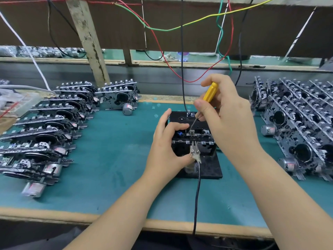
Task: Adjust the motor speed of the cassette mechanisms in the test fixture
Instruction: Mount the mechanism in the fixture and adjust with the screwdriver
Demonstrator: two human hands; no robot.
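Observation:
A black test fixture (210, 166) stands at the middle of the teal bench mat, with a cassette mechanism (196, 136) seated in it. My right hand (228, 116) grips a small screwdriver with a yellow handle (210, 92); its thin shaft slants down-left and the tip touches the top of the mechanism. My left hand (167, 147) holds the left side of the mechanism, fingers curled over its top edge and thumb near the metal probe clip (195, 153) at the front. A black cable (197, 195) runs from that clip toward me.
Rows of cassette mechanisms (48, 127) lie on the left of the mat, and a dense stack of them (297, 120) fills the right. Red, green, yellow and black wires (182, 51) hang down behind the fixture. A wooden post (88, 42) leans at the back left.

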